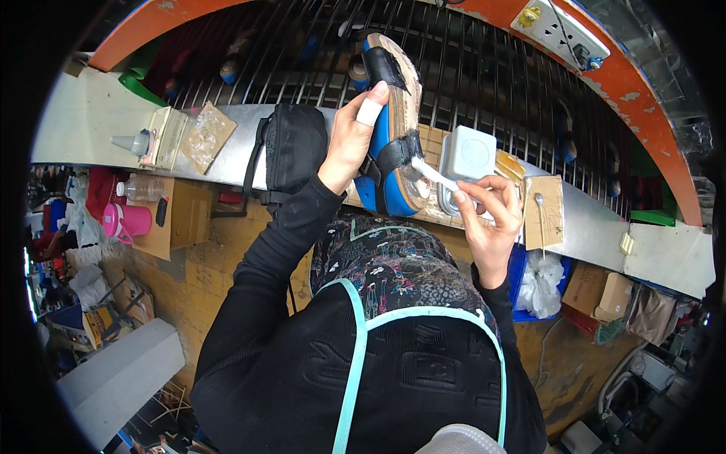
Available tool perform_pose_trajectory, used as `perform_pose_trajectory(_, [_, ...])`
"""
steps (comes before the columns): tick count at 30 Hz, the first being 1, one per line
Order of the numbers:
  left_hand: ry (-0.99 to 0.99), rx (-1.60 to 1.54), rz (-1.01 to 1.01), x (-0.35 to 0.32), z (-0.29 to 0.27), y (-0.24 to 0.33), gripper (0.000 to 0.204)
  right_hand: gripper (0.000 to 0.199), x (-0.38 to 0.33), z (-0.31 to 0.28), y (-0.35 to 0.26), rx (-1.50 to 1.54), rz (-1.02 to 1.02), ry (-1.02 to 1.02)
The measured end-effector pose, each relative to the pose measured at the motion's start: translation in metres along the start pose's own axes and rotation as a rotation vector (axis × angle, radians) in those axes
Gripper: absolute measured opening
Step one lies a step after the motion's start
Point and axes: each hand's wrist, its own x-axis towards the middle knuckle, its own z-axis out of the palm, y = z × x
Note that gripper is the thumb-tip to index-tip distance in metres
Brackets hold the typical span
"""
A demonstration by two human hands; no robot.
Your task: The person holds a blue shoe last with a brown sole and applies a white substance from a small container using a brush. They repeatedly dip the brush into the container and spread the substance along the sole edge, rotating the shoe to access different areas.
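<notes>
my left hand grips the sandal from the side, thumb up by the toe, holding it tilted over the metal shelf. my right hand is closed round a white brush, its tip touching the inner sole near the heel strap. the heel end looks glossy, so i judge that part coated — the toe end still looks dry and is left to do. room is tight: a white box sits just beside the brush, a black bag just left of my wrist, the rack close behind — more open shelf lies towards the bottle.
</notes>
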Motion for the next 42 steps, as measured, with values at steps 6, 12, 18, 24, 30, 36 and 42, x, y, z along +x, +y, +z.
perform_pose_trajectory(6, [-0.006, 0.049, 0.005, 0.0, -0.001, -0.002, 0.067, 0.019, 0.004, 0.004, 0.005, -0.179, -0.169, 0.12])
perform_pose_trajectory(12, [-0.056, -0.049, -0.147, 0.006, -0.004, -0.007, 0.073, 0.021, 0.013, -0.007, 0.019, -0.076, -0.222, -0.074])
perform_pose_trajectory(18, [-0.179, -0.155, -0.303, 0.016, -0.003, -0.014, 0.066, 0.023, 0.022, -0.015, 0.022, -0.044, -0.346, -0.111])
perform_pose_trajectory(24, [-0.286, -0.193, -0.503, 0.005, 0.006, 0.004, 0.064, 0.023, 0.032, -0.017, 0.02, 0.068, -0.337, -0.155])
perform_pose_trajectory(30, [-0.574, -0.432, -0.484, -0.014, -0.004, -0.019, 0.06, 0.023, 0.049, -0.02, 0.015, 0.078, -0.516, -0.228])
perform_pose_trajectory(36, [-1.081, -1.003, -0.873, -0.004, -0.005, -0.059, 0.063, 0.023, 0.065, -0.017, 0.014, 0.107, -0.551, -0.227])
perform_pose_trajectory(42, [-0.901, -0.967, -1.195, -0.031, -0.009, -0.052, 0.079, 0.023, 0.073, -0.018, 0.019, 0.12, -0.568, -0.29])
